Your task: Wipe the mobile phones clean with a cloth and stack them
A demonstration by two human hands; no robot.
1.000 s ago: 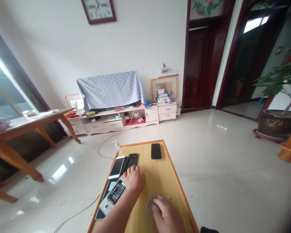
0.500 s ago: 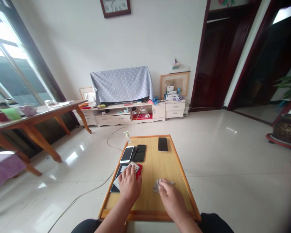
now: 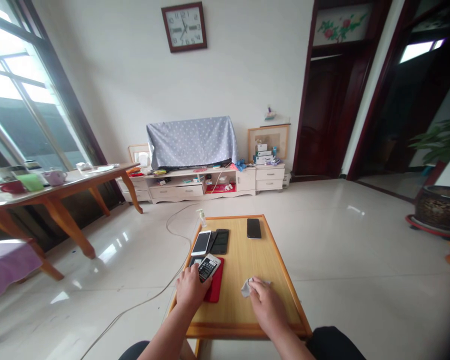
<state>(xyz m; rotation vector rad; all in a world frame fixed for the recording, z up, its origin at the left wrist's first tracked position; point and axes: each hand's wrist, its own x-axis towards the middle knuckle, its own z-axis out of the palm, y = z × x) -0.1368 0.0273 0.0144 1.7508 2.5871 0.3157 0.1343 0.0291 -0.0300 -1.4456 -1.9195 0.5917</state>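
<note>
My left hand [image 3: 190, 290] is at the near left of a small wooden table [image 3: 240, 270], its thumb and fingers around a white-edged phone [image 3: 209, 267]. The phone's back cover is off and its black battery shows. Beneath it lie a red phone or case [image 3: 216, 287] and a dark phone, mostly covered by my hand. My right hand [image 3: 266, 297] rests on the tabletop further right, fingers closed on a crumpled grey cloth [image 3: 246, 287]. Beyond my left hand lie a white-framed phone [image 3: 201, 243] and a black phone [image 3: 221, 241], with another dark one partly hidden between them.
A black phone [image 3: 253, 228] lies at the far right of the table. A pump bottle [image 3: 201, 218] stands at the far left corner. A cable [image 3: 142, 302] runs over the floor at left. A larger table [image 3: 86, 176] holds cups; a low cabinet [image 3: 183, 191] stands ahead.
My left hand has shifted from lying over the phone to its left side, uncovering the battery and more of the red item. My right hand stays on the cloth. The view has tilted up.
</note>
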